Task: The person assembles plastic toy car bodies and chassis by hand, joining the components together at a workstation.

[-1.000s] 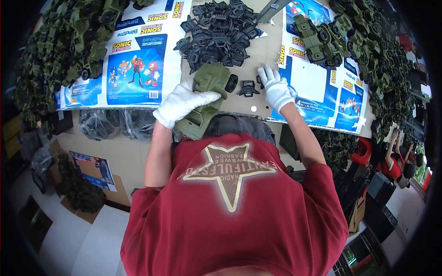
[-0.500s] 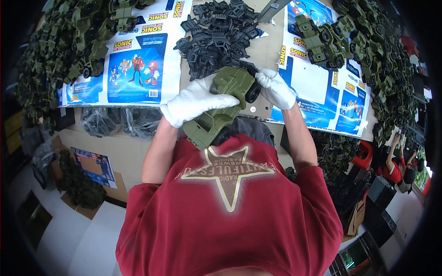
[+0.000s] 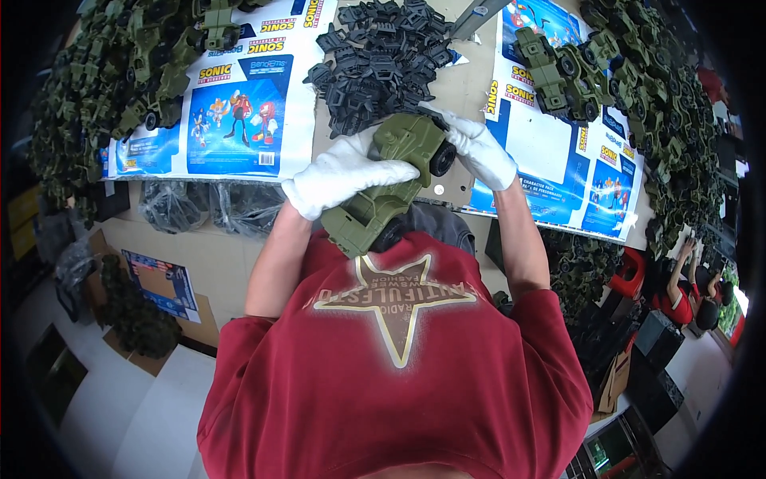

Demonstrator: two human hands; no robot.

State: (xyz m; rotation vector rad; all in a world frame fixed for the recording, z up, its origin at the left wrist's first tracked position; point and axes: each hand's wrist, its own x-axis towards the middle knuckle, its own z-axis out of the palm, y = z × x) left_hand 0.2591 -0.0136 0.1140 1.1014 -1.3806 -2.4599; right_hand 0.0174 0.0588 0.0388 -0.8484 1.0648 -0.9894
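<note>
An olive-green toy jeep [image 3: 383,203] with black wheels is held tilted in front of my chest, over the table's near edge. My left hand [image 3: 343,176], in a white glove, is closed around its body with the thumb across the side. At the jeep's far end, my gloved right hand [image 3: 479,152] has its fingers pressed on a black plastic part [image 3: 435,118], partly hidden by the fingers. A black front wheel [image 3: 442,160] shows beside that hand. Just beyond lies a heap of black plastic bumper-like parts [image 3: 379,60].
Piles of green toy jeeps stand at left [image 3: 155,72] and right [image 3: 558,72]. Printed blue-and-white sheets [image 3: 231,120] cover parts of the table [image 3: 319,132]. Bagged dark items [image 3: 175,209] sit below the left edge. Another person [image 3: 678,303] is at the far right.
My right fingers have shifted up and inward over the jeep's far end, flattening along the black part. The jeep and my left hand have moved slightly right and up.
</note>
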